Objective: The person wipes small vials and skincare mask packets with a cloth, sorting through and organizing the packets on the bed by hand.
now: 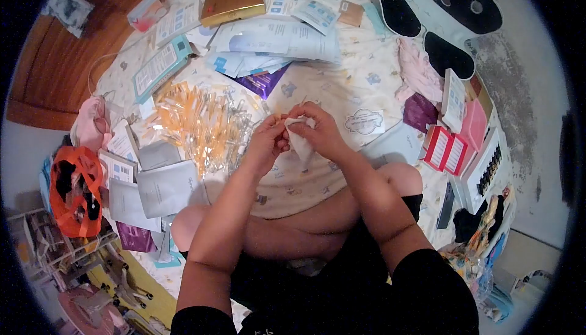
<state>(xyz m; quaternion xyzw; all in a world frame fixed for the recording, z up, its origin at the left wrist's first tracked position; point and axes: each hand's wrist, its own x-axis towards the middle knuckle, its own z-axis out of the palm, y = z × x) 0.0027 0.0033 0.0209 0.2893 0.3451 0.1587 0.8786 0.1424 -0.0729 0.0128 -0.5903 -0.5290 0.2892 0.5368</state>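
Pinching a soft white cloth-like piece [303, 147] at the centre of the frame, the right hand [323, 132] curls its fingers over the top; the left hand [267, 142] bends in close beside it, though whether it grips too I cannot tell. The white piece hangs above a pale printed sheet [293, 191]. Just left lies a heap of slim clear-and-orange tubes [198, 124]; above, a shiny purple sachet [267, 81]; right, a scalloped grey-and-white label [364, 121].
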